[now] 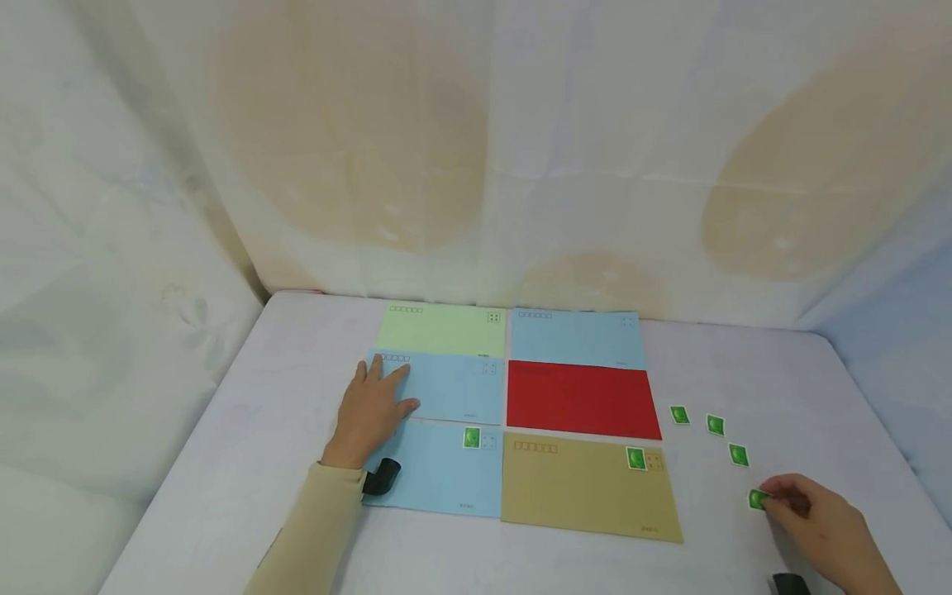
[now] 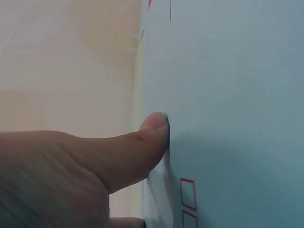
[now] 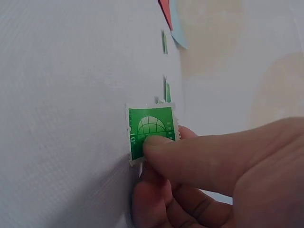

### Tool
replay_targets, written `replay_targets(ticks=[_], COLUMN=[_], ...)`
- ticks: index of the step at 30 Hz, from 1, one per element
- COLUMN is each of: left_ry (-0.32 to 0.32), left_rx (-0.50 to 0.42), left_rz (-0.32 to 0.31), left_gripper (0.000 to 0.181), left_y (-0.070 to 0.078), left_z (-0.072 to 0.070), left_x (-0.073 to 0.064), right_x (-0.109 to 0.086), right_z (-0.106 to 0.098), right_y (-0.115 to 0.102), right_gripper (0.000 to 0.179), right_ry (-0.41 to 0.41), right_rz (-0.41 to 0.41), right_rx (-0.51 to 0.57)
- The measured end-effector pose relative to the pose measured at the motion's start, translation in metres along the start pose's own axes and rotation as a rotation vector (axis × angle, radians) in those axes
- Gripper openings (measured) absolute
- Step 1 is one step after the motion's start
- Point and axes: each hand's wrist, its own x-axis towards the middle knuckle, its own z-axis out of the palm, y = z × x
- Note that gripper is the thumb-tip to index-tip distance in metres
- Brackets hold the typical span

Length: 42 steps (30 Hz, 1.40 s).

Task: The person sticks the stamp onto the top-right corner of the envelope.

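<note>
My right hand (image 1: 825, 521) pinches a green postage stamp (image 3: 151, 124) between thumb and fingers, close over the white table at the right. In the right wrist view the stamp shows a pale globe and a white perforated edge. My left hand (image 1: 374, 411) rests with spread fingers on the left end of the middle blue envelope (image 1: 449, 392). Its thumb (image 2: 137, 149) lies along an envelope edge in the left wrist view. The lower blue envelope (image 1: 439, 475) bears a stamp (image 1: 472, 438) beside its printed box. Another stamp (image 1: 635, 459) sits likewise on the tan envelope (image 1: 580, 492).
Behind lie a light green envelope (image 1: 442, 329) and a further blue envelope (image 1: 576, 339). A plain red envelope (image 1: 580, 399) is between that blue one and the tan one. Three loose stamps (image 1: 716, 425) lie right of the envelopes. A patterned curtain (image 1: 580, 165) hangs behind the table.
</note>
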Motion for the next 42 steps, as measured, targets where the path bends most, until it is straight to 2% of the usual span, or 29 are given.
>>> replay_targets(ticks=[8, 16, 24, 32, 42], left_ry=[-0.007, 0.006, 0.007, 0.012, 0.000], left_rx=[-0.003, 0.004, 0.010, 0.001, -0.007], left_rz=[-0.015, 0.003, 0.004, 0.012, 0.002], left_gripper=[0.060, 0.060, 0.060, 0.059, 0.059], left_y=[-0.001, 0.000, -0.001, 0.000, 0.001], left_z=[-0.005, -0.003, 0.001, 0.003, 0.000], left_x=[0.000, 0.000, 0.000, 0.000, 0.000], right_x=[0.004, 0.000, -0.002, 0.001, 0.003], right_z=[-0.002, -0.004, -0.007, -0.007, -0.006], right_y=[-0.002, -0.009, -0.022, -0.038, -0.053], right_gripper=[0.026, 0.032, 0.024, 0.028, 0.025], right_ry=[-0.036, 0.036, 0.177, 0.234, 0.299], right_rz=[0.010, 0.052, 0.003, 0.045, -0.029], right_rx=[0.014, 0.033, 0.042, 0.073, 0.081])
